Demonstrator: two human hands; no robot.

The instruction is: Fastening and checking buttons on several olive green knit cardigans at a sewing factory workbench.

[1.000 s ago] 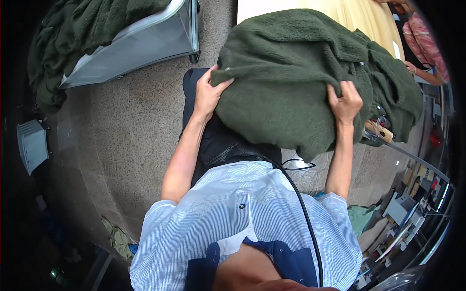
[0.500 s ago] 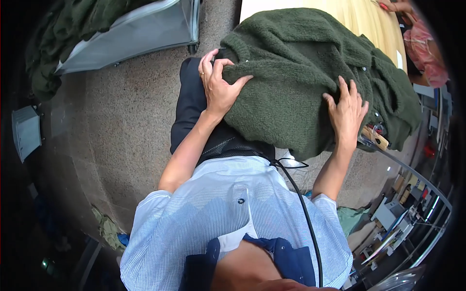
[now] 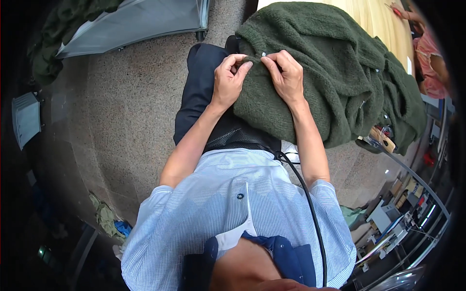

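Observation:
A dark green knitted cardigan (image 3: 330, 72) lies spread over the table edge and my lap, with small shiny buttons on it. My left hand (image 3: 229, 80) pinches the knit at the cardigan's left edge between thumb and fingers. Close beside it, my right hand (image 3: 287, 75) has thumb and forefinger closed at a shiny button (image 3: 264, 55). A short stretch of the edge lies between the two hands. What sits inside the right fingertips is too small to make out fully.
The pale wooden table (image 3: 361, 22) extends behind the cardigan. A co-worker's hand (image 3: 405, 14) holds something red at the far right. Up left stands a grey cart (image 3: 145, 29) with more green knitwear (image 3: 73, 29). A black cable (image 3: 308, 203) runs down my shirt.
My right hand has moved left across the cardigan, from lying spread on it to pinching near the button. The left hand has closed its fingers on the edge.

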